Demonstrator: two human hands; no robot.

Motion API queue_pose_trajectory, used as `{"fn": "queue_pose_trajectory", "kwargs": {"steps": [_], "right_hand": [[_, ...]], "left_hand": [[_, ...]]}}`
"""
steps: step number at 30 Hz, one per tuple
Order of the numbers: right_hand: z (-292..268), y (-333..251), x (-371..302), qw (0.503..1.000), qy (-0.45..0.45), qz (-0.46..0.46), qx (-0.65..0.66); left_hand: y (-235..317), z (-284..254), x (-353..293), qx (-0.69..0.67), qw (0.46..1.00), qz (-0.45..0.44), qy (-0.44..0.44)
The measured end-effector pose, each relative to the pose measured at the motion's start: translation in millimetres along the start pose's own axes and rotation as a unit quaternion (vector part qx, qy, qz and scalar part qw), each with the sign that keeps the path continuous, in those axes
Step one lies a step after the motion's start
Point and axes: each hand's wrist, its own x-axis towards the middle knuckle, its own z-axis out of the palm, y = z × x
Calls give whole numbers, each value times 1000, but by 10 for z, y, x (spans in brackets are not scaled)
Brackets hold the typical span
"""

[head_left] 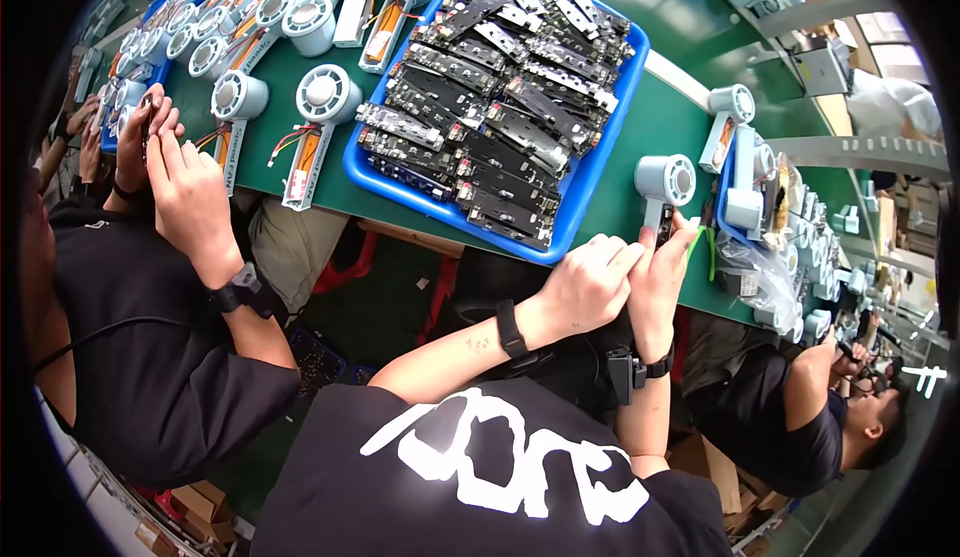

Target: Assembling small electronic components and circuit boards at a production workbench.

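Note:
A light blue handheld fan (pixel 665 179) with a round head stands over the table's near edge. Its handle is open, and a dark circuit board (pixel 667 221) shows along it. My right hand (pixel 657 282) is closed round the lower handle, thumb on one side and fingers on the other. My left hand (pixel 590 282) is closed, its fingertips pressed in against the right hand at the handle's lower end. Whatever those fingertips grip is hidden. Just beyond my hands, a blue tray (pixel 560 247) holds many dark circuit boards (pixel 510 107) in stacked rows.
Handheld fans with open handles and loose wires (pixel 328 97) cover the green table (pixel 650 122) at left. A co-worker's hands (pixel 185 177) work there. On the right are a green-handled tool (pixel 711 252), a clear plastic bag (pixel 765 277), a blue bin (pixel 722 192) and another person (pixel 790 407).

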Motion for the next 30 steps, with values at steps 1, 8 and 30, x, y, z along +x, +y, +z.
{"fn": "queue_pose_trajectory", "kwargs": {"steps": [1,8,30], "right_hand": [[-51,-14,87,1000,-1,2,4],[-92,-312,1560,992,19,-110,67],[-26,714,4349,924,-156,-219,-272]], "left_hand": [[39,-24,33,18,1000,-9,-17],[-161,98,106,24,999,27,-14],[-167,33,98,76,992,74,73]]}}
